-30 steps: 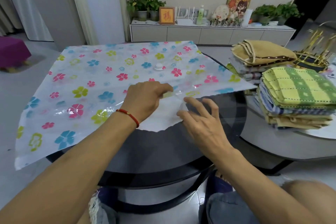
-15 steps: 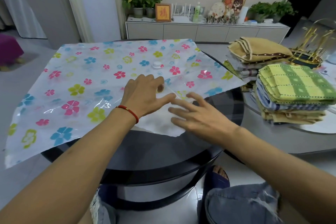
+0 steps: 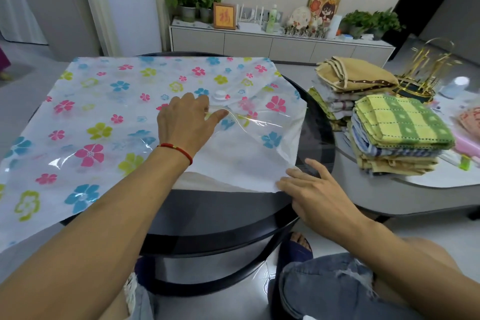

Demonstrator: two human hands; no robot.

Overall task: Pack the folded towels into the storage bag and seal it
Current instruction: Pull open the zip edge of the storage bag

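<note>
Plastic fills most of what I see: the large flower-printed clear storage bag (image 3: 109, 122) lies spread flat over the round black glass table (image 3: 233, 218), its left part hanging past the table's rim. The bag's open edge faces me, and its clear top layer is lifted away from the white bottom layer on the right side, so the mouth gapes there. A small white round valve (image 3: 219, 94) sits on the bag's upper surface near the middle.

To the right stands a second, pale grey table (image 3: 405, 189), well apart from the bag's mouth. On it rest the folded towels in two piles: the nearer stack of folded towels topped by a yellow-and-green checked one (image 3: 400, 125), and behind it the farther stack topped by a tan towel with a brown dotted band (image 3: 355, 76). No towel is in the bag yet. A gold wire rack (image 3: 426, 73) stands just behind the piles.

My left hand (image 3: 185, 122), with a red cord bracelet (image 3: 176, 150) at the wrist, is reached inside the bag's mouth under the clear layer, fingers loosely extended and thumb out, holding the layer up; it grips nothing. My right hand (image 3: 314, 189) lies at the bag's near right corner, fingers spread fairly wide and straight, fingertips touching the white edge there.
</note>
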